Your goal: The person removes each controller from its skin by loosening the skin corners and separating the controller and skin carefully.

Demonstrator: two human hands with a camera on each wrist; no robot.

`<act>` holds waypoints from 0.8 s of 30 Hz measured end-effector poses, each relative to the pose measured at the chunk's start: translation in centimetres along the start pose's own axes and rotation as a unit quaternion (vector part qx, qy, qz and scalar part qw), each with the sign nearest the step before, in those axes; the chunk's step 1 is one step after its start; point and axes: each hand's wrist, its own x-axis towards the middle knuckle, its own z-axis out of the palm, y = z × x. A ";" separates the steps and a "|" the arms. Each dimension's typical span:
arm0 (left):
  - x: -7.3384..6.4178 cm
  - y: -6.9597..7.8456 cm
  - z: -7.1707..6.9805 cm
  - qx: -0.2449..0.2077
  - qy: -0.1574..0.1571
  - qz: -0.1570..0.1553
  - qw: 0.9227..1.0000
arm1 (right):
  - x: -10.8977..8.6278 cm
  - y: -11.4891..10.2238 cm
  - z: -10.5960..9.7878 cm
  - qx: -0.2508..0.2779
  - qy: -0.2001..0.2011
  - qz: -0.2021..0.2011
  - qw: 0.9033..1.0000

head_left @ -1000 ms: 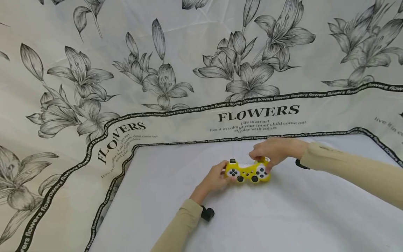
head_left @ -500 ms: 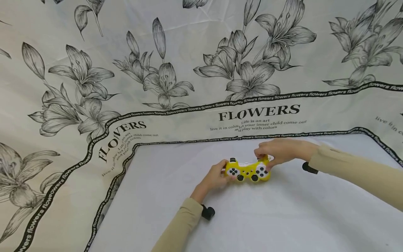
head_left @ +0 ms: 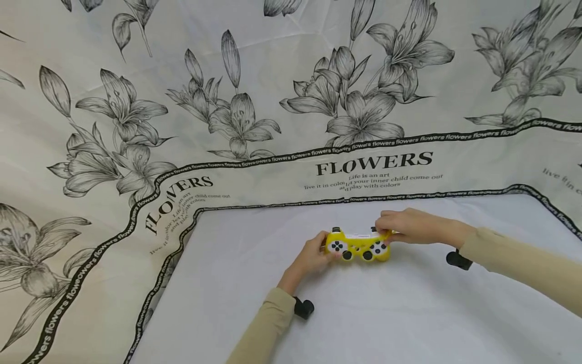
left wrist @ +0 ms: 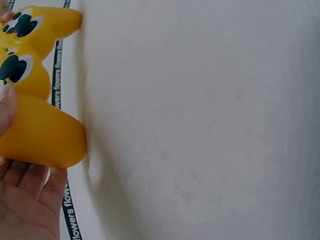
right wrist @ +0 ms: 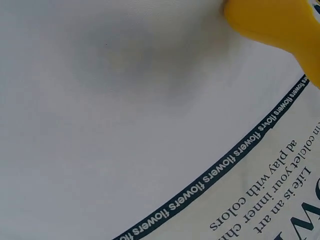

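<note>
A yellow game controller (head_left: 357, 246) with white button faces, black buttons and two black thumbsticks is held over the white tabletop. My left hand (head_left: 313, 256) grips its left handle, with the thumb on the face side; in the left wrist view the fingers lie under the yellow handle (left wrist: 45, 132). My right hand (head_left: 404, 225) pinches the yellow back right corner of the controller, and its fingers partly hide that corner. A white strip shows along the controller's back edge. The right wrist view has only one yellow handle (right wrist: 265, 22) at its upper right, with the hand out of frame.
The white tabletop (head_left: 409, 313) spreads out around both arms. Behind and to the left hangs a white cloth (head_left: 291, 121) printed with lilies, lettering and black bands. A small black device sits on each wrist.
My right hand has shifted slightly right and toward me along the controller's back right corner, and its wrist has lowered. The left hand keeps its grip, and the controller has barely moved.
</note>
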 end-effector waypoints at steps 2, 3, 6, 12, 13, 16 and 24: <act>-0.1 -0.1 0.1 0.001 0.003 -0.001 1.000 | -0.3 0.1 0.5 0.000 0.020 -0.008 1.000; -0.1 -0.1 0.1 0.002 0.005 -0.002 1.000 | -0.5 0.1 0.8 -0.002 0.030 -0.011 0.999; -0.2 0.0 0.1 0.001 0.004 -0.002 1.000 | -0.9 0.1 1.2 -0.002 0.058 -0.016 0.998; -0.3 0.1 0.1 0.011 0.007 -0.005 1.000 | -1.4 0.0 1.5 0.001 0.092 -0.019 0.996; -0.3 0.0 0.1 0.013 0.008 -0.006 1.000 | -1.6 0.0 1.6 0.002 0.096 -0.019 0.995; -0.2 0.0 0.2 0.015 0.007 -0.011 1.000 | -1.9 0.0 1.8 0.005 0.104 -0.015 0.994; -0.2 0.1 0.0 0.009 0.009 -0.001 1.000 | -2.2 0.2 2.0 0.010 0.111 -0.023 0.993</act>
